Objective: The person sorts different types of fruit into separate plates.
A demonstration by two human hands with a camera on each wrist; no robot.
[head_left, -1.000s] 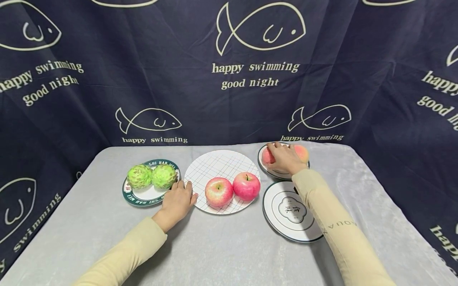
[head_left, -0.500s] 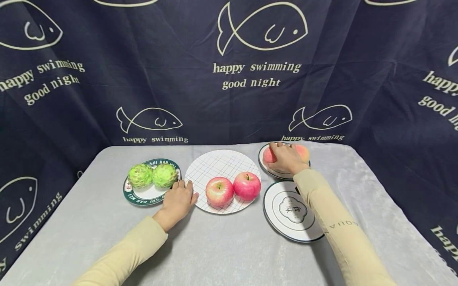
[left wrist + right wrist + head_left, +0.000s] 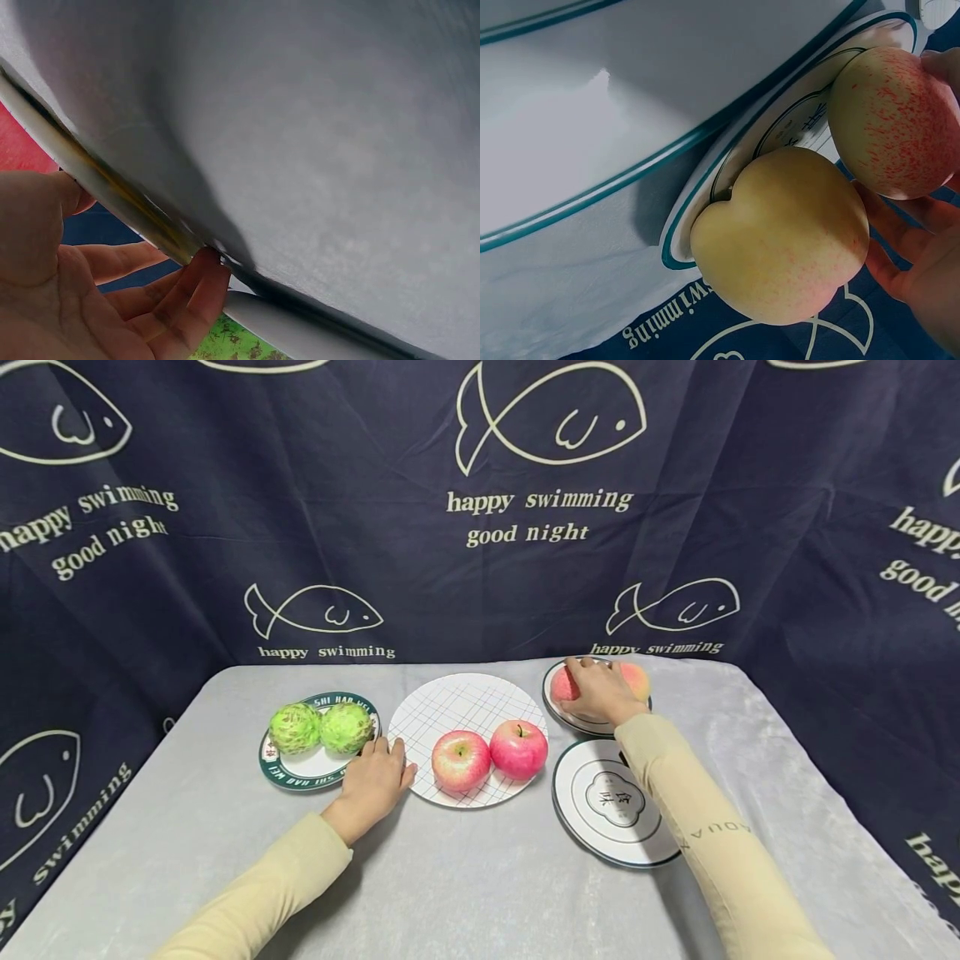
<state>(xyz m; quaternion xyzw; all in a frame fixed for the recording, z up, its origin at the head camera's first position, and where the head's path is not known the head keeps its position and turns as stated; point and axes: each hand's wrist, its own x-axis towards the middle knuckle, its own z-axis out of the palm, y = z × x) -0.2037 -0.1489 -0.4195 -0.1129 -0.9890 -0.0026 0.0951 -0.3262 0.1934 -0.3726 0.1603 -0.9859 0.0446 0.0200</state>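
Holding the red-speckled peach in the right hand, I have the thumb on one side and fingers curled round the other. Landmark for all places: the grid-patterned plate. That peach is at the back right of it, above the small white plate with a dark green rim; can't tell if it touches the plate. A yellow peach is just beside it on the same plate, outside the grip.

Left hand is at the front left edge of the grid-patterned plate, fingers relaxed and slightly bent, thumb apart, pinching nothing that I can make out. Fingertips are right by the plate rims; how firmly they press, can't tell.

Two red apples sit on the front right part of the landmark, side by side: the yellowish-red apple and the deeper pink apple.

Left of the landmark: green-rimmed lettered plate carrying two green knobbly fruits, left one and right one. Front right of it: white plate with Chinese characters, partly under the beige right sleeve.

All plates are on the grey cloth-covered counter. Behind the landmark hangs a navy curtain, fish outlines and "happy swimming good night" printed on it.
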